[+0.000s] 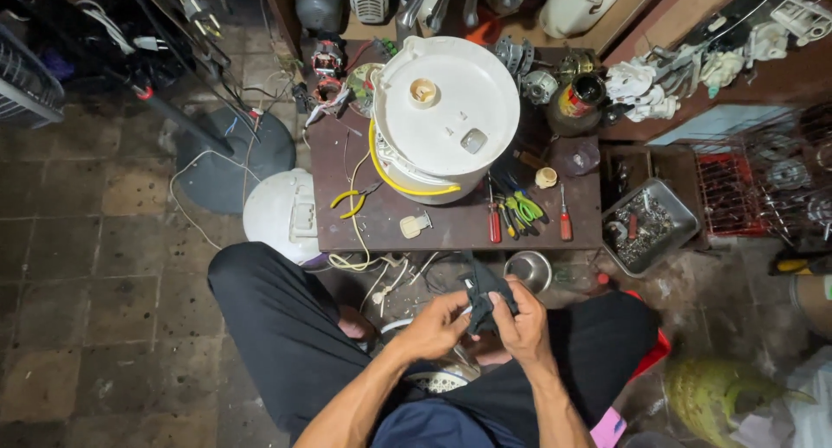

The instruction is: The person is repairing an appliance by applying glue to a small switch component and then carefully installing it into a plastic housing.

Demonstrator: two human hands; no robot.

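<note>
I sit with my knees apart in front of a low brown workbench (451,227). My left hand (433,325) and my right hand (523,322) meet over my lap and both grip a small dark piece of cloth or rubber (484,290). Under my hands, between my legs, lies a white round part (438,379), mostly hidden. On the bench stands a large white round appliance body (442,110) with a yellow wire (407,186) looping along its rim.
Screwdrivers (494,221) and green-handled pliers (524,208) lie on the bench, yellow-handled pliers (351,201) to the left. A white appliance lid (282,214) leans left of the bench. A metal tray of small parts (650,227) and a steel bowl (529,270) sit at the right.
</note>
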